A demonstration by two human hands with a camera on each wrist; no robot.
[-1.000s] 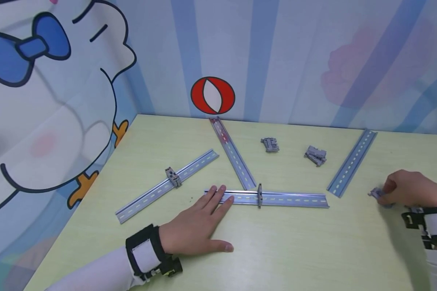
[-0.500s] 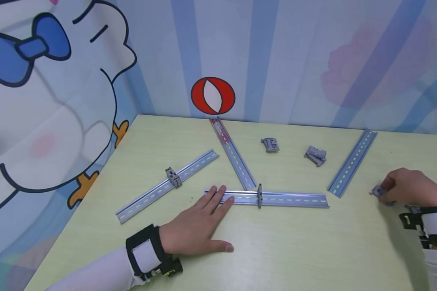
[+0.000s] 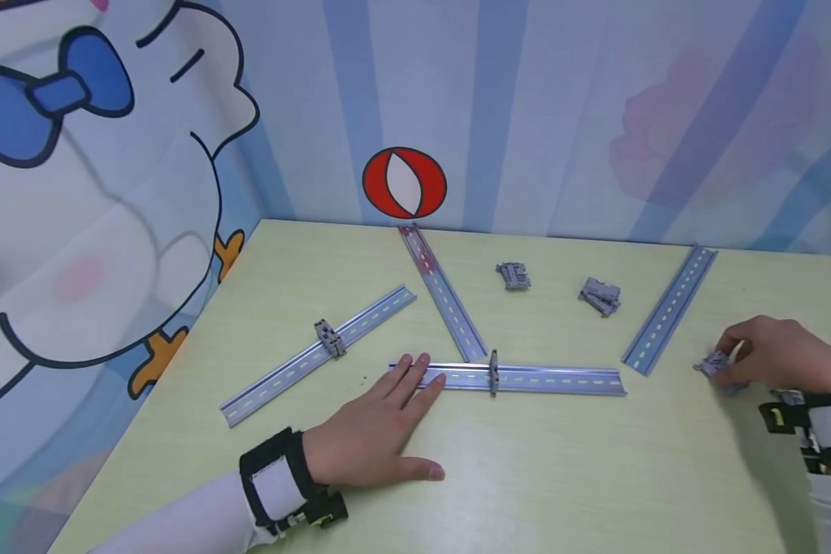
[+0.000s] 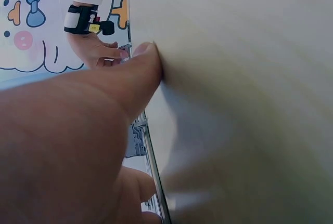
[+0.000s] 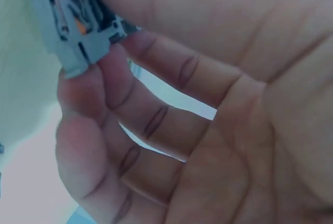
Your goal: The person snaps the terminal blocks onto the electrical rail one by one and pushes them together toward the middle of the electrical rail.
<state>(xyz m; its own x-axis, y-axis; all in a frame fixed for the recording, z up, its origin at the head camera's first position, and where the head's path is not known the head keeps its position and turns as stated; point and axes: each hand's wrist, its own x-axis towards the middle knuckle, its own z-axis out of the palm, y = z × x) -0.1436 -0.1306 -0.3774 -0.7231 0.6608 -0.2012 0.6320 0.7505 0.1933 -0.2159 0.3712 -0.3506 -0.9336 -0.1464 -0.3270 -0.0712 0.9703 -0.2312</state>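
My left hand [image 3: 374, 438] lies flat with straight fingers. Its fingertips rest on the left end of a slotted metal DIN rail [image 3: 561, 380] that runs crosswise in the head view. On this rail stands a thin grey terminal block [image 3: 494, 373]. At the far right, my right hand [image 3: 785, 358] pinches a grey terminal block [image 3: 715, 365] between thumb and fingers, at the table surface. The right wrist view shows that block [image 5: 80, 37] close up, with a bit of orange and copper inside; the thumb hides part of it.
To the left, a slanted DIN rail [image 3: 277, 382] carries grey terminal blocks [image 3: 329, 338]. A partly reddish rail [image 3: 446, 296] ends close behind the crosswise one. Loose grey blocks [image 3: 514, 276] and another small pile [image 3: 600, 296] lie at the back. One more rail [image 3: 670, 312] slants near my right hand.
My right hand and the block in it have shifted slightly, a little left in the last half second. My left hand and the rails have stayed in place.
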